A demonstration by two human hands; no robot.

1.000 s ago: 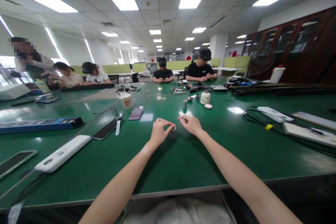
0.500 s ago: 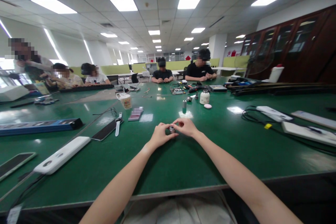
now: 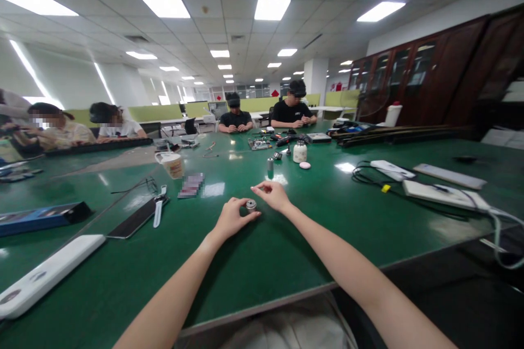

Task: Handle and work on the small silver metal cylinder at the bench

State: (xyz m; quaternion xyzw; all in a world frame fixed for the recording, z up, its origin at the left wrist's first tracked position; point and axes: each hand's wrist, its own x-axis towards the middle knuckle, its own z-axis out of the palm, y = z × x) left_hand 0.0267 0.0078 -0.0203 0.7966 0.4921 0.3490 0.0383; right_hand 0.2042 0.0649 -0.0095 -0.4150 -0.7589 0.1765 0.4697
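My left hand [image 3: 234, 218] has its thumb and fingers around a small silver metal cylinder [image 3: 251, 205], which stands on the green tabletop with a round dark opening in its top. Just above and to the right, my right hand [image 3: 273, 195] is closed in a pinch, apart from the cylinder. Whatever sits between its fingertips is too small to make out. Farther off, a second, slimmer metal cylinder [image 3: 270, 166] stands upright on the table.
A cream jar [image 3: 300, 151] and its pink lid [image 3: 304, 165] are beyond my right hand. To the left lie a watch [image 3: 159, 210], a dark tablet [image 3: 133, 219], a paper cup [image 3: 172, 164] and a white power strip [image 3: 53, 272]. Cables [image 3: 364, 177] lie right. Several people sit across.
My right hand came to the cylinder's top, then drew back up and away. My left hand changed from a fingertip touch to a grip around the cylinder. The view turned right.
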